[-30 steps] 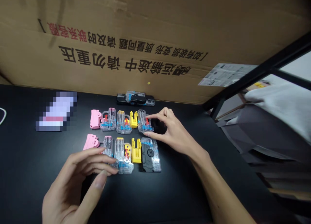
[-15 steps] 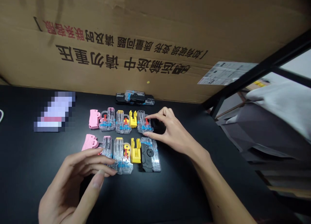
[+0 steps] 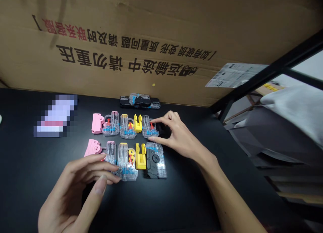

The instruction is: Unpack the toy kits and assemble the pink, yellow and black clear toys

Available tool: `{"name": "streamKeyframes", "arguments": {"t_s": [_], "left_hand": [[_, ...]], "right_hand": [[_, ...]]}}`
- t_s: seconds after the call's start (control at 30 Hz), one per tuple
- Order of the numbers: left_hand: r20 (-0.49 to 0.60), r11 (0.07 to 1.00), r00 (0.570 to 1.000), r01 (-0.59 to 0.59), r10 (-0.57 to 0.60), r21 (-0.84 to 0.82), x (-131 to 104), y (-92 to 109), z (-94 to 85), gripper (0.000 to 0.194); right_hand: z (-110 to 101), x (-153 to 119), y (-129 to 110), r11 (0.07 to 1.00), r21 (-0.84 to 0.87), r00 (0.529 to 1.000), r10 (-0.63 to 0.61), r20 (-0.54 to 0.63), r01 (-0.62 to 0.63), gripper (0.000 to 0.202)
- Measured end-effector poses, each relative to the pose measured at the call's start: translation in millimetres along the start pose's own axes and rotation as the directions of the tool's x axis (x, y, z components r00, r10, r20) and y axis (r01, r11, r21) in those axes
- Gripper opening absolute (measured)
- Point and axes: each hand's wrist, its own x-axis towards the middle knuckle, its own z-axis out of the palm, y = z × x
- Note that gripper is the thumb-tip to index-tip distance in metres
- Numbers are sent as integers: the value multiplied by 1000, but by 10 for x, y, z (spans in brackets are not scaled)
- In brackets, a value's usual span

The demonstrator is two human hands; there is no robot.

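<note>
Small folding toys that look like clear plastic water guns lie in two rows on the black table. My right hand (image 3: pixel 176 133) has its thumb and index finger at the edges of the clear toy water gun with a red trigger (image 3: pixel 146 127), at the right of the back row. My left hand (image 3: pixel 80 186) is open, fingers curved, in front of the near row. It partly hides a pink-handled toy (image 3: pixel 92 147). Next to its fingertips lies a yellow-topped clear toy (image 3: pixel 123 159) with a yellow clip piece (image 3: pixel 141 162). A black-and-clear folded toy (image 3: pixel 154 162) ends that row.
Behind the rows, black-and-clear toys (image 3: pixel 140 101) lie stacked against a large cardboard box (image 3: pixel 161 24). A pixelated phone-like object (image 3: pixel 57 115) lies at the left. At the right rises a black metal frame (image 3: pixel 242 91), with dark grey fabric (image 3: pixel 272 132) beyond it.
Very little differs. Both hands keep nearly the same pose and the toys stay in their rows, while the whole view shifts slightly.
</note>
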Motion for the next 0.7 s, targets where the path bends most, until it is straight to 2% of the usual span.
{"name": "streamKeyframes", "arguments": {"t_s": [0.57,0.7], "left_hand": [[17,1000,1000,-23,22,16,1,3,4,17],[-8,999,999,-36,37,29,-11,12,28,18]], "right_hand": [[-1,5,-10,1000,19,1000,14,2,-14,57],[-2,3,2,1000,11,1000,22,6,-22,55]]}}
